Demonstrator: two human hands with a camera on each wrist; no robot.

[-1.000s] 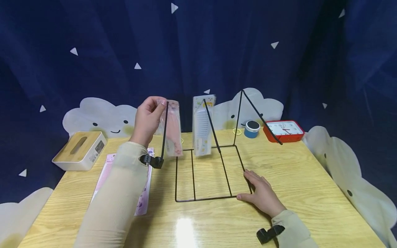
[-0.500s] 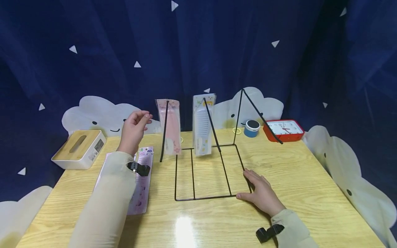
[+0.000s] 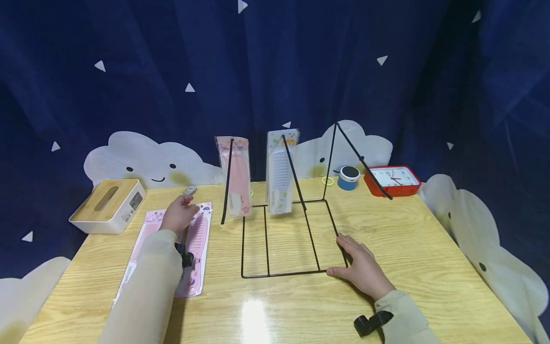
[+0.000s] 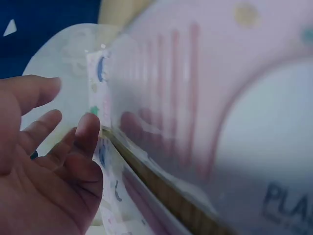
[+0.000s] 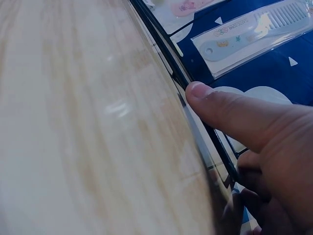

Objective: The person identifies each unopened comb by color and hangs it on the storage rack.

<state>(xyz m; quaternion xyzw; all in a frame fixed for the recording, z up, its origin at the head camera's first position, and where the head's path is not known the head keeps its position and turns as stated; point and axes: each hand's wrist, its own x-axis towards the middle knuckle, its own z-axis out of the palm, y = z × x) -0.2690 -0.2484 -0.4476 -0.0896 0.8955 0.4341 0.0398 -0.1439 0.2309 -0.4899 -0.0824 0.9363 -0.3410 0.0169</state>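
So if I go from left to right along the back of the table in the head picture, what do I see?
Tissue box → pink comb pack → white comb pack → blue speaker → red clock.

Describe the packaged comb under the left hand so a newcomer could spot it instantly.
Start at the black wire rack mid-table, then look to its left, toward the wooden-topped tissue box. The pink comb pack lies there under the left hand. It lies flat on the wood, whereas two other comb packs hang upright on the rack's prongs.

My left hand reaches forward, fingers loosely spread and relaxed. My right hand lies flat, palm down, thumb extended.
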